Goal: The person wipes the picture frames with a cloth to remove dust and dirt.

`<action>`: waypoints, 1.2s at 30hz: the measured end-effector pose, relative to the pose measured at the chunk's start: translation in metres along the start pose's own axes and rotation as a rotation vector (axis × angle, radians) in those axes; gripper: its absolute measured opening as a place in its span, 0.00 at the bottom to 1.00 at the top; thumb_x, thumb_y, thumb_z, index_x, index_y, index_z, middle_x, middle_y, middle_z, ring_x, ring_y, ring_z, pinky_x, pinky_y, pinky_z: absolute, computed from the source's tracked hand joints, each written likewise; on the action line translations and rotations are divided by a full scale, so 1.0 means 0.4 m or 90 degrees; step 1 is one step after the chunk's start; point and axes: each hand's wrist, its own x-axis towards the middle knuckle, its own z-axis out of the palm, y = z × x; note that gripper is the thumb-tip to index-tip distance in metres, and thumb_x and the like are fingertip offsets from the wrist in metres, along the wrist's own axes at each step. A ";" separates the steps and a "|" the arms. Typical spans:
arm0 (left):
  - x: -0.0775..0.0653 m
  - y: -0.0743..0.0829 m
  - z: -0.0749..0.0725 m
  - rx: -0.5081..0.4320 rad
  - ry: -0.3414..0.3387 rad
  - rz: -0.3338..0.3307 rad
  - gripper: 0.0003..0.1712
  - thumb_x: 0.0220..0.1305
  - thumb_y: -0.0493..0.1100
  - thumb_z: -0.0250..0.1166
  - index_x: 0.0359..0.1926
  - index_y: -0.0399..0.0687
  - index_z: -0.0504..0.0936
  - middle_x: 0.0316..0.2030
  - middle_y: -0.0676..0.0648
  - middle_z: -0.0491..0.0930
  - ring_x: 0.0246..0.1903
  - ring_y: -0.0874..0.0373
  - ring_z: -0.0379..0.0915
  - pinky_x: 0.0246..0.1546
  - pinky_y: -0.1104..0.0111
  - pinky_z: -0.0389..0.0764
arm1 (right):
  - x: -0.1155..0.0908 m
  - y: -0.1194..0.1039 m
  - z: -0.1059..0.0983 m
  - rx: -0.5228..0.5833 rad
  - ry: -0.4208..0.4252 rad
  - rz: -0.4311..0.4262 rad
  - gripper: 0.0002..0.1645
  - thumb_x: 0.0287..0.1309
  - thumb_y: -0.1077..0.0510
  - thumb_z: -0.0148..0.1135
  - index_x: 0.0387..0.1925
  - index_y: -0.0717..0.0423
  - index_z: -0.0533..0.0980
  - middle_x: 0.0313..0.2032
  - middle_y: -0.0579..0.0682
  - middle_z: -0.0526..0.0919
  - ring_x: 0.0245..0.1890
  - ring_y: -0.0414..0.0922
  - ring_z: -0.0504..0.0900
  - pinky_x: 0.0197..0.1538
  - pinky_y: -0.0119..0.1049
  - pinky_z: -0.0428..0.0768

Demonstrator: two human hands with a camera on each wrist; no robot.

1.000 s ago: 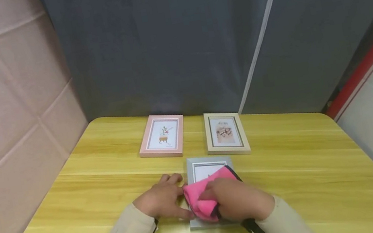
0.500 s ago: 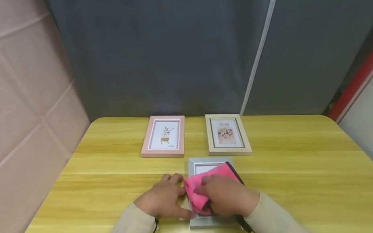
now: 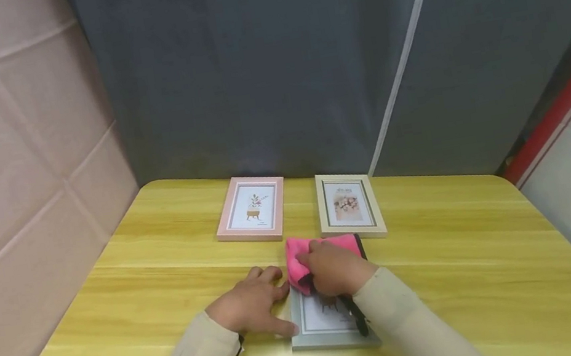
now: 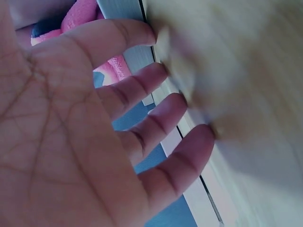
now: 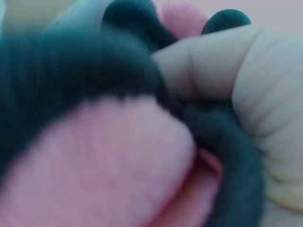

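A grey-blue picture frame (image 3: 333, 339) lies flat near the front of the table, its print partly showing. Over its far end, my right hand (image 3: 336, 266) grips a bunched pink cloth (image 3: 345, 243) with dark edging. In the right wrist view folds of the cloth (image 5: 104, 156) fill most of the picture, with a finger bent into them. My left hand (image 3: 252, 304) rests at the frame's left side, fingers spread and thumb at its near left corner. Fingertips (image 4: 201, 137) of that hand meet the tabletop in the left wrist view, the palm turned to the camera.
Behind lie a pink picture frame (image 3: 251, 209) on the left and a cream picture frame (image 3: 349, 205) on the right, both flat on the yellow wood-grain table (image 3: 470, 248). A dark grey panel (image 3: 246, 72) stands along the back edge, with a pale wall covering (image 3: 7, 153) at left.
My right hand has slid the pink cloth away from me, from the middle of the grey-blue frame to its far end, uncovering the lower print. The left hand keeps its place.
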 end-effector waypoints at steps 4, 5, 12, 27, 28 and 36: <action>-0.002 0.004 0.000 0.001 0.012 -0.002 0.49 0.49 0.68 0.71 0.66 0.44 0.75 0.68 0.43 0.65 0.62 0.45 0.61 0.59 0.52 0.73 | -0.018 0.005 0.000 0.033 -0.003 -0.031 0.28 0.56 0.60 0.68 0.60 0.41 0.79 0.46 0.49 0.76 0.40 0.46 0.74 0.48 0.42 0.78; -0.002 0.005 0.000 -0.001 0.016 -0.003 0.49 0.49 0.68 0.71 0.66 0.45 0.75 0.68 0.43 0.65 0.62 0.45 0.61 0.59 0.52 0.73 | -0.027 0.006 0.000 0.039 -0.003 -0.056 0.24 0.56 0.62 0.67 0.55 0.42 0.82 0.42 0.47 0.76 0.38 0.45 0.75 0.46 0.40 0.78; -0.001 0.004 0.002 -0.023 0.033 -0.005 0.39 0.46 0.67 0.73 0.53 0.46 0.85 0.65 0.45 0.68 0.59 0.47 0.63 0.56 0.53 0.75 | -0.123 0.000 0.010 0.025 -0.013 -0.233 0.17 0.49 0.64 0.69 0.38 0.38 0.83 0.30 0.38 0.72 0.31 0.37 0.71 0.40 0.32 0.75; -0.003 0.007 0.000 -0.011 0.016 -0.007 0.46 0.49 0.68 0.72 0.65 0.49 0.77 0.68 0.44 0.65 0.62 0.45 0.61 0.59 0.52 0.73 | -0.087 -0.017 0.008 -0.029 0.026 -0.118 0.22 0.52 0.61 0.70 0.50 0.42 0.83 0.35 0.44 0.74 0.33 0.43 0.72 0.43 0.39 0.78; -0.003 0.007 0.000 -0.012 0.014 -0.008 0.47 0.49 0.68 0.72 0.66 0.48 0.77 0.69 0.44 0.64 0.62 0.45 0.61 0.59 0.51 0.73 | -0.077 -0.015 0.005 -0.022 0.022 -0.101 0.23 0.53 0.61 0.69 0.51 0.43 0.82 0.36 0.45 0.74 0.34 0.43 0.72 0.44 0.40 0.78; 0.000 -0.003 -0.005 -0.018 0.005 -0.004 0.48 0.52 0.69 0.70 0.67 0.46 0.75 0.69 0.44 0.64 0.63 0.45 0.60 0.59 0.52 0.72 | -0.050 0.026 0.002 0.040 0.037 -0.116 0.09 0.55 0.63 0.66 0.35 0.44 0.81 0.32 0.43 0.72 0.32 0.42 0.72 0.40 0.36 0.74</action>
